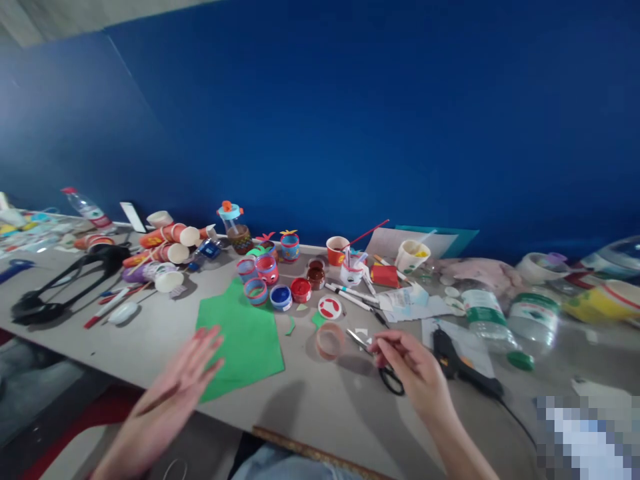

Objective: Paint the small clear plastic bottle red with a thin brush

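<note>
My left hand (185, 373) is stretched out flat with its fingers extended, slightly blurred, at the left edge of a green paper sheet (245, 340). My right hand (407, 363) is closed, thumb and fingers pinched over the middle of a pair of scissors (390, 381). The silver blades point up and left, and the black handle loops show below the fingers. Just left of the blades is a roll of clear tape (330, 341). Small green paper scraps (290, 326) lie between the sheet and the tape.
Behind are open paint jars, blue (281, 298) and red (301, 290), painted rings (256, 292) and markers (350, 297). A black glue gun (463, 363) with a cord and plastic bottle pieces (533, 320) lie right. Paper-cup figures (173, 235) and a black strap-like object (65, 287) occupy the left.
</note>
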{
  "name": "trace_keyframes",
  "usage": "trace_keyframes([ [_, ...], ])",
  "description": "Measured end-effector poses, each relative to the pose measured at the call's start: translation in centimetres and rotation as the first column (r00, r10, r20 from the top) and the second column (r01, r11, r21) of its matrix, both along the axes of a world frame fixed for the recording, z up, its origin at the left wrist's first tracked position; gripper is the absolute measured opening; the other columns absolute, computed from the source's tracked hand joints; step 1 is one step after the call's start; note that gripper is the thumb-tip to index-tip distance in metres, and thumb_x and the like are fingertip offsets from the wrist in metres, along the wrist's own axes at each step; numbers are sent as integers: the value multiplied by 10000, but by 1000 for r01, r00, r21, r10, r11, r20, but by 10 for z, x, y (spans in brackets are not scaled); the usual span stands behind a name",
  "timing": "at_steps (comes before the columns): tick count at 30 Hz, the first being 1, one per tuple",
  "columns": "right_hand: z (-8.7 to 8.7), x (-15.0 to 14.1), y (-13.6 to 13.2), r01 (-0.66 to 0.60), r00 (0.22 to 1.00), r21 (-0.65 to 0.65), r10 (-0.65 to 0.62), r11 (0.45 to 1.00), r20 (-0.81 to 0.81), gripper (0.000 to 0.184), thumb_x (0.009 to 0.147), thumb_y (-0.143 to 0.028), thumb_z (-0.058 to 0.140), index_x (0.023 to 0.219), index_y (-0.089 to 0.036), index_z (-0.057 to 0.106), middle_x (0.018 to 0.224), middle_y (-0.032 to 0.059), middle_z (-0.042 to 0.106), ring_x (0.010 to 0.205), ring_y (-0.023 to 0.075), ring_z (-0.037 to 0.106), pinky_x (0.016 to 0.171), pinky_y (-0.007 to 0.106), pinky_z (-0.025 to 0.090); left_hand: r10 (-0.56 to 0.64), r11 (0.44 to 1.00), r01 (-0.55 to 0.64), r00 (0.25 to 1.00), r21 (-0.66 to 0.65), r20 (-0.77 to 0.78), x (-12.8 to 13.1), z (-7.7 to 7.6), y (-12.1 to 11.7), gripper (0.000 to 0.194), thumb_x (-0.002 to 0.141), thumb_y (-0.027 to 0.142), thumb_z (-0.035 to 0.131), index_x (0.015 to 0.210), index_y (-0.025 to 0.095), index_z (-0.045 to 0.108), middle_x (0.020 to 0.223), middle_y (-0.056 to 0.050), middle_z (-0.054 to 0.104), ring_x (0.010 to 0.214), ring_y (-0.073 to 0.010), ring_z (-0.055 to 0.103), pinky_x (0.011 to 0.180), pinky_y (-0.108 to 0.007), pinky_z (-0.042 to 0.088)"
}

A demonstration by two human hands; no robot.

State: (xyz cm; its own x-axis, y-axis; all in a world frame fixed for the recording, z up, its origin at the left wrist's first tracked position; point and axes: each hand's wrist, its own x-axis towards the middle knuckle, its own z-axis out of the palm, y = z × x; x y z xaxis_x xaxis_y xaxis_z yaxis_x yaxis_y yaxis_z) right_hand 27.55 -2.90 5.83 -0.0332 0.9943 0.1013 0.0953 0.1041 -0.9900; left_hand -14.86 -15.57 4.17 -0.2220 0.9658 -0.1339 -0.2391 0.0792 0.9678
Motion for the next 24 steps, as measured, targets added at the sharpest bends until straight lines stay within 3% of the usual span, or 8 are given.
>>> trace_keyframes([
  [4, 0, -10, -8, -71, 991, 22, 69, 997, 111, 379, 939, -557, 663, 994, -190, 739, 849, 108, 798, 671, 204, 738, 630, 278, 608, -511, 859, 427, 673, 283, 535, 77, 5, 53, 765, 1032, 661, 119, 1611, 239, 388, 1762, -43, 211, 1655, -273, -10, 1327, -562, -27],
  [6, 4, -13, -12, -81, 975, 82, 62, 993, 216, 323, 980, -496, 619, 1015, -200, 744, 903, 110, 806, 742, 218, 759, 666, 283, 609, -610, 786, 482, 502, 387, 613, 97, 5, 66, 867, 1011, 669, -16, 1634, 173, 326, 1769, -82, 159, 1655, -279, -7, 1322, -545, -53],
  [9, 15, -22, -12, -122, 932, 299, 6, 946, 362, 223, 1017, -354, 579, 1100, -234, 747, 1110, 113, 798, 1012, 255, 762, 875, 343, 605, -651, 748, 492, 414, 445, 637, 107, 4, 73, 865, 1013, 645, -55, 1641, 172, 305, 1765, -85, 175, 1651, -264, 93, 1329, -511, 44],
  [14, 52, -52, -4, -346, 872, 572, 30, 744, 489, 410, 1000, -189, 565, 1400, -264, 613, 1429, 125, 676, 1340, 291, 617, 1104, 476, 506, -455, 885, 408, 657, 224, 601, 94, 3, 71, 702, 975, 744, 373, 1408, 253, 625, 1577, -110, 552, 1489, -306, 482, 1208, -512, 405],
  [16, 69, -68, -5, -410, 856, 619, 49, 670, 514, 506, 1008, -179, 538, 1508, -249, 513, 1495, 129, 629, 1404, 283, 567, 1155, 501, 465, -220, 973, 221, 829, 60, 514, 79, 2, 69, 437, 896, 636, 659, 1083, 250, 743, 1152, -89, 784, 1134, -257, 724, 1026, -433, 567],
  [18, 81, -89, -12, -434, 855, 668, 44, 604, 516, 542, 1022, -236, 535, 1556, -193, 454, 1552, 144, 578, 1468, 273, 501, 1210, 490, 413, 82, 993, -54, 954, -102, 290, 62, 3, 69, 242, 814, 453, 812, 834, 245, 689, 760, 10, 733, 734, -159, 718, 807, -331, 617],
  [21, 83, -135, -27, -500, 834, 723, 40, 478, 550, 565, 1040, -409, 522, 1542, -153, 494, 1629, 99, 497, 1578, 248, 324, 1302, 432, 273, 260, 945, -311, 903, -102, -341, 45, 10, 66, 351, 860, 646, 648, 844, 297, 676, 748, 19, 742, 756, -224, 735, 750, -413, 625],
  [24, 67, -186, -26, -709, 694, 680, 12, 187, 720, 470, 1077, -497, 453, 1546, -470, 448, 1693, -172, 350, 1624, 166, 168, 1337, 468, 130, 238, 953, -301, 825, -42, -512, 39, 33, 47, 356, 833, 678, 631, 1009, 376, 704, 1010, 32, 808, 1054, -301, 745, 866, -504, 600],
])
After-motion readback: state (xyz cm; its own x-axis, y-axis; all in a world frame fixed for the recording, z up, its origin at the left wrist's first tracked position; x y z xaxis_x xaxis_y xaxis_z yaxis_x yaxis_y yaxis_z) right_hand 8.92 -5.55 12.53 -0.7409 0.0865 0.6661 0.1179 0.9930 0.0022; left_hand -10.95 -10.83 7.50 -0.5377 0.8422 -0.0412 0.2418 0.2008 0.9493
